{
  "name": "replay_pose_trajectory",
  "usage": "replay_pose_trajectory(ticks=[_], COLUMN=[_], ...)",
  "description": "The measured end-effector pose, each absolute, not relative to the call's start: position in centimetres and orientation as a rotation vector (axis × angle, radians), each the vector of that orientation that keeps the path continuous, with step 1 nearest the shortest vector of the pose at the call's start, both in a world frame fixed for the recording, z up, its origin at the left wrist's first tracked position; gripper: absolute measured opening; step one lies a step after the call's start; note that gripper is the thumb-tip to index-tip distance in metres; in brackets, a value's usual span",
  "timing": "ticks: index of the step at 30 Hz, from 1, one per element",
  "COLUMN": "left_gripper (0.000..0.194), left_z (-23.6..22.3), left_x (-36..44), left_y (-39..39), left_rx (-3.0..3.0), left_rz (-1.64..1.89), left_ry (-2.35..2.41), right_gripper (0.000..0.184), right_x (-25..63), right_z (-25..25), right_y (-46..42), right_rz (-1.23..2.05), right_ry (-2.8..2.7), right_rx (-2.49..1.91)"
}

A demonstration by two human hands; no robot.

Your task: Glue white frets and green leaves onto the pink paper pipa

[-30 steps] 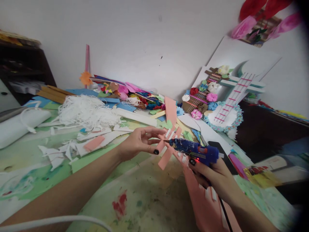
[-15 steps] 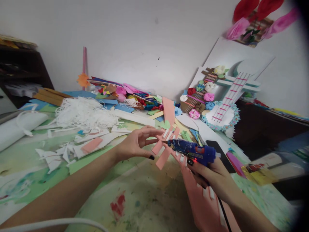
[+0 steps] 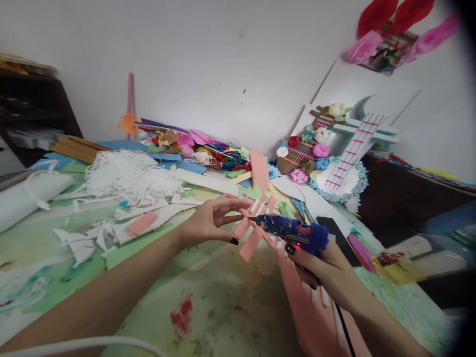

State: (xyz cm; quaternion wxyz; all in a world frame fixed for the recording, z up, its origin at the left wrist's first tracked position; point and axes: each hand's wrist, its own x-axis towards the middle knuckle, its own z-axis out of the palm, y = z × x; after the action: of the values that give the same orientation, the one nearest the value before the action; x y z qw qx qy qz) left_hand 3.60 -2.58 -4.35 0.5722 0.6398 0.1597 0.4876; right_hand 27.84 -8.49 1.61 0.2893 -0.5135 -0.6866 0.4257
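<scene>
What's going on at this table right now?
A person's right hand holds a blue glue gun, its nozzle pointing at the narrow end of a salmon-pink craft piece. Flat strips of the same color stick out there. The left hand is at that end too, fingers curved and thumb apart; whether it grips the piece is hard to tell. Beyond them are a heap of white string and, at the back right, a guitar-shaped craft with a blue rim.

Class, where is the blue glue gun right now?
In the head view, the blue glue gun is just right of centre, held in the right hand over the pink cutout, pointing towards the left hand.
</scene>
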Motion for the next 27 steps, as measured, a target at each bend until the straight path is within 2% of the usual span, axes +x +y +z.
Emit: replay_pose_trajectory(ticks=[27], left_gripper=[0.059], left_z=[-4.6], left_x=[3.6], left_y=[-2.4], left_rx=[1.488], left_rz=[1.142], left_ry=[0.367], right_gripper=[0.041], right_x=[27.4], right_z=[1.5], right_y=[-8.4], right_rz=[1.189], right_ry=[-1.785], right_rx=[-1.344])
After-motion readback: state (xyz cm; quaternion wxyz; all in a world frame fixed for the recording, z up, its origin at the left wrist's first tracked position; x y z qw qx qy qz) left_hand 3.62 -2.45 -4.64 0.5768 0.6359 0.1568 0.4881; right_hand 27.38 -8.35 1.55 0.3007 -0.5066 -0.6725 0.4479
